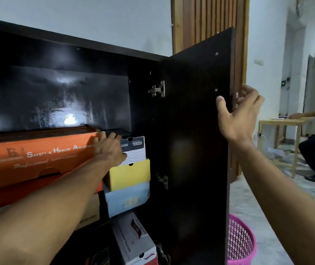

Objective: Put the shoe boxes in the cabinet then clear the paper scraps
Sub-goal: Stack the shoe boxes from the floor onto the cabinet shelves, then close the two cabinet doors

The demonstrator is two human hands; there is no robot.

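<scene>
Inside, left: orange shoe box [36, 155] lying in the dark cabinet [72, 44], cut off by the frame edge. Left hand [109, 148], fingers straight, pressing the white box [134, 150] stacked on yellow [128, 175] and blue boxes [127, 200]. Right hand [238, 113] gripping the open door's [193, 140] edge, fingertips hidden behind. Pink basket [240, 243] half hidden by the door.
</scene>
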